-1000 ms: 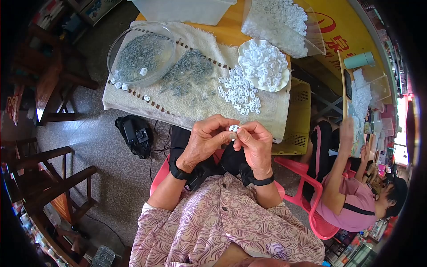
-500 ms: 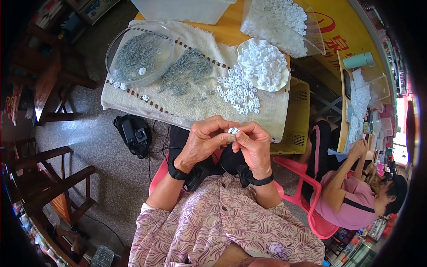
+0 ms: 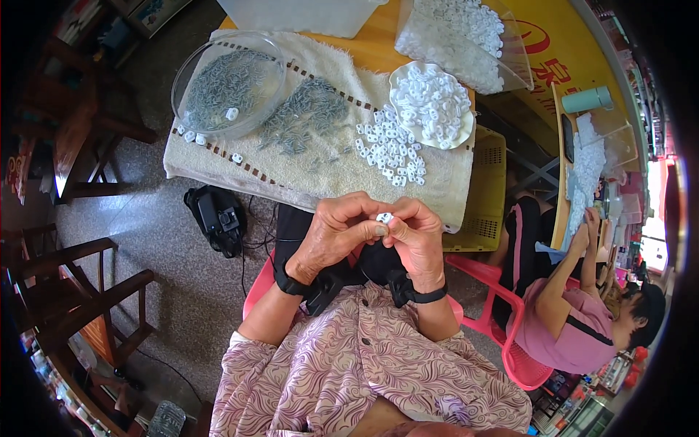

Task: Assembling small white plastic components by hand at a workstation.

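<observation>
Between my fingertips, in front of the table's near edge, is a small white plastic piece [image 3: 384, 218] with dark holes. My left hand [image 3: 341, 229] pinches it from the left with thumb and forefinger. From the right, my right hand [image 3: 416, 234] is closed on the same piece, its thumb and forefinger pressed against it. Whether a nail or screw sits in the piece is too small to tell. Nearest on the towel [image 3: 320, 178] lies a loose group of similar white pieces [image 3: 393, 154], beside a scalloped white dish [image 3: 394, 97] heaped with more.
A clear round tray [image 3: 177, 95] holds thin grey metal pins, with a loose pile of pins [image 3: 309, 113] beside it. Behind stand a translucent bin [image 3: 298, 16] and a clear box [image 3: 515, 54] of white pieces. A yellow crate [image 3: 486, 193] and a seated co-worker [image 3: 564, 320] are at right.
The white piece has turned slightly in my fingertips and shifted a little to the right. The co-worker's hands have moved up at the other table.
</observation>
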Demonstrator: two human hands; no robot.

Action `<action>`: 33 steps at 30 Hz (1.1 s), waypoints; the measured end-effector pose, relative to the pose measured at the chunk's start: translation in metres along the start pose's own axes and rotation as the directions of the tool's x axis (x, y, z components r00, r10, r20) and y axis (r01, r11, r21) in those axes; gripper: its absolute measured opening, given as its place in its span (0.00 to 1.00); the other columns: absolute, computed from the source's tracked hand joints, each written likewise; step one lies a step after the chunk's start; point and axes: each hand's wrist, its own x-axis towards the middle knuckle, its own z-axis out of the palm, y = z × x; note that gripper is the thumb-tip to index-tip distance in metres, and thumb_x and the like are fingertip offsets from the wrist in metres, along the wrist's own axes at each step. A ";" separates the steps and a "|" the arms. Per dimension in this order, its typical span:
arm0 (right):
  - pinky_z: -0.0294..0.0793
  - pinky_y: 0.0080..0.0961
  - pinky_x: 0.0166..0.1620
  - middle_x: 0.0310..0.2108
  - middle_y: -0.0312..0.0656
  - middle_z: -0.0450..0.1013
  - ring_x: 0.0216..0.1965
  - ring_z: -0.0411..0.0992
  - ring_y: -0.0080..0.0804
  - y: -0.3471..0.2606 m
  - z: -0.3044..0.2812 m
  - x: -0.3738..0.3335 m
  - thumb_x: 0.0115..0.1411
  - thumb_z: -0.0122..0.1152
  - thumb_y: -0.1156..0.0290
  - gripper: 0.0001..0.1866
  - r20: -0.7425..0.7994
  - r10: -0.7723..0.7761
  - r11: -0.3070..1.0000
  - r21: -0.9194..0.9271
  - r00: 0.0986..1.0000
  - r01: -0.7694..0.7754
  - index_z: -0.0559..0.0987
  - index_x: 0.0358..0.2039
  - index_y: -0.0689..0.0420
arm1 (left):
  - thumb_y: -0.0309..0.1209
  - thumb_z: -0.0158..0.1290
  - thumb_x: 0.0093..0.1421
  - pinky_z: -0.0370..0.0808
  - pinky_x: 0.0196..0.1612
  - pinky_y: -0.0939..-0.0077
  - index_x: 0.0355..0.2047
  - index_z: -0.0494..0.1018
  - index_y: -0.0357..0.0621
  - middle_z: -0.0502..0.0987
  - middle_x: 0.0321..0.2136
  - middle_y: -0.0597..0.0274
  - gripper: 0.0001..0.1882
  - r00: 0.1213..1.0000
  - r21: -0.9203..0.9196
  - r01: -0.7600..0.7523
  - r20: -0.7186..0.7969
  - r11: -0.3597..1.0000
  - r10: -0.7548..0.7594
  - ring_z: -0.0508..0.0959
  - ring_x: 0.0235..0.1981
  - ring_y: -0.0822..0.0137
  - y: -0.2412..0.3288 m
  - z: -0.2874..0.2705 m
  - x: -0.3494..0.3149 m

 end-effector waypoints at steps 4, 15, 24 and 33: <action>0.70 0.15 0.25 0.28 0.41 0.74 0.22 0.70 0.20 -0.001 -0.002 0.000 0.56 0.63 0.78 0.04 0.014 0.034 0.999 0.040 0.999 -0.034 0.76 0.29 0.62 | 0.23 0.57 0.56 0.71 0.29 0.85 0.40 0.78 0.37 0.75 0.26 0.67 0.10 0.997 0.005 0.078 -0.013 0.997 -0.078 0.74 0.26 0.80 -0.001 0.001 -0.002; 0.69 0.14 0.24 0.24 0.36 0.74 0.22 0.70 0.19 -0.011 0.007 -0.005 0.60 0.60 0.74 0.05 -0.155 0.012 0.982 -0.184 0.988 -0.041 0.77 0.32 0.63 | 0.26 0.54 0.61 0.73 0.35 0.84 0.48 0.73 0.37 0.76 0.33 0.66 0.14 0.997 -0.076 0.080 0.000 0.994 -0.080 0.74 0.32 0.79 -0.007 0.007 0.001; 0.69 0.14 0.21 0.25 0.38 0.73 0.19 0.70 0.19 -0.010 0.009 -0.015 0.62 0.57 0.71 0.08 -0.166 0.060 0.996 -0.056 0.984 -0.071 0.76 0.33 0.63 | 0.30 0.50 0.64 0.73 0.45 0.70 0.53 0.70 0.39 0.74 0.49 0.52 0.17 0.988 -0.375 0.146 0.015 0.916 -0.152 0.74 0.41 0.69 -0.021 0.018 0.001; 0.67 0.14 0.18 0.24 0.39 0.73 0.16 0.69 0.21 -0.011 0.016 -0.019 0.64 0.54 0.70 0.09 -0.176 0.066 0.984 -0.150 0.982 -0.093 0.76 0.34 0.64 | 0.27 0.51 0.63 0.73 0.49 0.70 0.52 0.70 0.38 0.75 0.49 0.55 0.17 0.988 -0.670 0.154 0.121 0.726 -0.098 0.75 0.45 0.67 -0.039 0.012 -0.002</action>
